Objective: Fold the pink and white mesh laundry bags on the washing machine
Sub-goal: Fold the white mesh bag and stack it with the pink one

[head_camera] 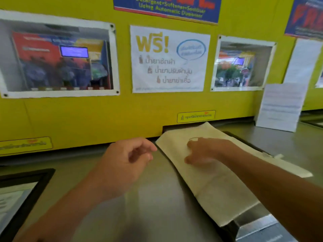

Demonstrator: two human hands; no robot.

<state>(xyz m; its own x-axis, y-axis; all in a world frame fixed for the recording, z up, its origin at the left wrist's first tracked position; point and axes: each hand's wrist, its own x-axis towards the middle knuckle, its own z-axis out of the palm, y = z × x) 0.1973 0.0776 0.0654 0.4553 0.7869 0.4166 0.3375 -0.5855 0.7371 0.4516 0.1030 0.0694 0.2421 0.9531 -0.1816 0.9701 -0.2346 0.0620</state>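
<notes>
A white mesh laundry bag lies flat in a long folded strip on the grey top of the washing machine, running from the yellow back panel toward the front right. My right hand rests palm down on the far part of the bag, fingers spread and pressing on it. My left hand hovers just left of the bag, fingers loosely curled, holding nothing. No pink bag is in view.
The yellow back panel with posters and screen windows rises right behind the bag. A black-framed lid sits at the left. A paper notice leans at the back right. A metal dispenser cover lies under the bag's near end.
</notes>
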